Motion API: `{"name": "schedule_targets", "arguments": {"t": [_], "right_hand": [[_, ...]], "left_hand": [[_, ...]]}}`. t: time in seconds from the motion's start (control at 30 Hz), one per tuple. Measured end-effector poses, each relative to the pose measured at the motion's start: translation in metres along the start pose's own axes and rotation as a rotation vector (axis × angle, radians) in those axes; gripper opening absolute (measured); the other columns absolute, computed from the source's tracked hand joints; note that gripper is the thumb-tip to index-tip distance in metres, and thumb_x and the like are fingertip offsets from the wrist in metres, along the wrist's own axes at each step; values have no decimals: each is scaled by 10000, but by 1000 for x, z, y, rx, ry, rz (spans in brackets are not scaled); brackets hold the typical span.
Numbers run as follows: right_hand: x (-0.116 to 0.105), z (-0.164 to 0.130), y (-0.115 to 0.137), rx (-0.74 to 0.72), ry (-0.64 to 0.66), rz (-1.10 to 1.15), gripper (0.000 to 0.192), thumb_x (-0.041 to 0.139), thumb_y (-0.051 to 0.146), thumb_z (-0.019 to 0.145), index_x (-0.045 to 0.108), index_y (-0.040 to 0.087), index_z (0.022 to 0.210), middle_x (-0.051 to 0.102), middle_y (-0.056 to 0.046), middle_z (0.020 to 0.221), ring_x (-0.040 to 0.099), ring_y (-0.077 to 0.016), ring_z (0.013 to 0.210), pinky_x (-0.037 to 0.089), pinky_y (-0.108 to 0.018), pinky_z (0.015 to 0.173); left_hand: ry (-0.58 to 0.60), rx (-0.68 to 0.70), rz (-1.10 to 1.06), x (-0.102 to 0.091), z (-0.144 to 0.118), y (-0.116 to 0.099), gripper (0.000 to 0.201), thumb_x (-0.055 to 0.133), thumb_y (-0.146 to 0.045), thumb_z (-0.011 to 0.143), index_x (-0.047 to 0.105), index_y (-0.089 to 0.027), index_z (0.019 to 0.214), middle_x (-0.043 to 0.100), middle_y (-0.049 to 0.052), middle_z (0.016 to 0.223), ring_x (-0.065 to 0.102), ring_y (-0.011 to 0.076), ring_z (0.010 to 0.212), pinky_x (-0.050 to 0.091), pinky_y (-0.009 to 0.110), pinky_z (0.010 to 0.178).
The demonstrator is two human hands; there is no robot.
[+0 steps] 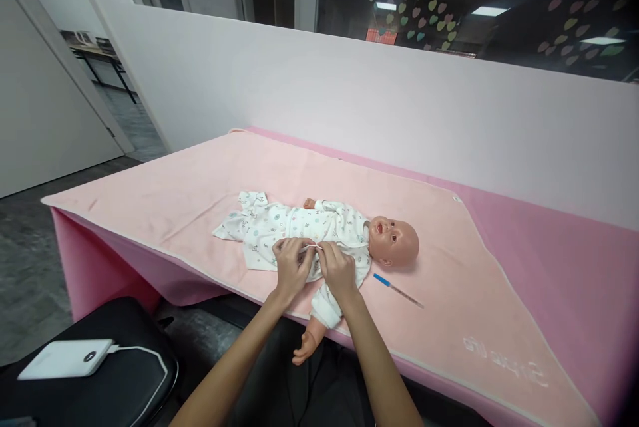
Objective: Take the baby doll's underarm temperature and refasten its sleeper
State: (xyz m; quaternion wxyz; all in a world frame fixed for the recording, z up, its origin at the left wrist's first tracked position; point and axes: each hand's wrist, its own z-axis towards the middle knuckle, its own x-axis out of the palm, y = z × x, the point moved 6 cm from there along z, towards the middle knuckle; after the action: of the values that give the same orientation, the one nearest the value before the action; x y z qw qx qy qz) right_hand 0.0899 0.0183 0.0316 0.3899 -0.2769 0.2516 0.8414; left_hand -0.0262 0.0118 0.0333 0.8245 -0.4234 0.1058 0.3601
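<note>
Close to the near edge of the bench (564,247), we are bending both hands over a doll (393,241) lying face up on a peach blanket (164,184), its head pointing toward the right end. Our left hand (293,262) and right hand (338,269) are meeting over the printed outfit (292,217), each grip closing, thumb against fingers, on a thin white tie (316,246) stretching between them. We are probably working with fingertips because the tie is so slender, and facing pinches are letting us control both sides. The doll is lying near our side, presumably for easy reach, so one forearm (310,339) is hanging past the near edge. The blanket is probably cushioning it. Beside its head, nearer us, a blue-ended stick (398,290) is resting apart from our hands, leaving our fingers unobstructed.
</note>
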Motion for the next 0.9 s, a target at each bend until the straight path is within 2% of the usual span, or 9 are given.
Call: {"name": "schedule_targets", "arguments": {"t": [0.17,0.27,0.37,0.47,0.5,0.57,0.67,0.73,0.9], "right_hand": [[2,0,0,6,12,-103,271,372,290,946,619,183,912,627,-38,709,562,-116,549,333,-231,460],[-2,0,2,-23,-26,-100,235,397,248,933,622,181,934,653,-55,793,592,-123,602,370,-231,491],[-27,-10,-4,55,-205,-84,231,399,179,915,620,177,981,660,-90,967,631,-152,777,439,-239,597],[-67,-39,-31,295,-380,-92,245,391,174,902,620,170,990,654,-102,982,612,-182,910,471,-282,735],[-78,-53,-43,383,-383,-123,246,394,185,898,619,166,997,656,-99,970,609,-184,907,473,-285,740],[-97,-82,-70,552,-311,-256,259,407,231,884,621,144,1001,656,-114,952,600,-219,892,469,-327,744],[-109,-118,-102,619,-103,-406,341,347,259,876,628,94,978,645,-169,982,568,-286,964,443,-404,796],[-111,-134,-114,619,6,-426,361,322,262,878,627,93,972,640,-174,1000,568,-284,972,428,-412,822],[-117,-143,-111,700,130,-331,340,341,328,890,629,148,898,662,-114,928,598,-253,866,444,-368,754]], "left_hand": [[-8,-12,-12,-1,-2,-4,127,474,-256,854,596,-229,832,645,-9,830,550,166,808,285,372,874],[-86,-37,43,-6,-4,0,110,498,-250,837,605,-226,849,631,7,840,540,186,850,286,383,875],[-261,-86,121,-20,0,9,140,494,-197,815,616,-217,882,588,39,876,522,214,903,293,405,879],[-340,-33,100,-29,19,8,182,473,-159,805,622,-207,898,547,55,913,508,216,940,329,401,887],[-300,12,50,-28,30,4,189,461,-159,814,619,-205,907,545,54,921,510,206,945,351,383,885],[-86,102,-95,-13,55,-9,205,428,-184,848,608,-205,942,555,46,944,524,173,938,402,321,847],[464,217,-203,32,72,-32,227,442,-298,870,609,-216,1001,560,32,938,547,130,809,444,247,713],[704,295,-131,56,66,-41,251,502,-376,840,620,-221,999,558,22,884,543,129,763,438,241,677],[725,521,151,68,44,-48,261,443,-368,873,604,-216,1012,564,54,937,527,184,885,414,297,768]]}}
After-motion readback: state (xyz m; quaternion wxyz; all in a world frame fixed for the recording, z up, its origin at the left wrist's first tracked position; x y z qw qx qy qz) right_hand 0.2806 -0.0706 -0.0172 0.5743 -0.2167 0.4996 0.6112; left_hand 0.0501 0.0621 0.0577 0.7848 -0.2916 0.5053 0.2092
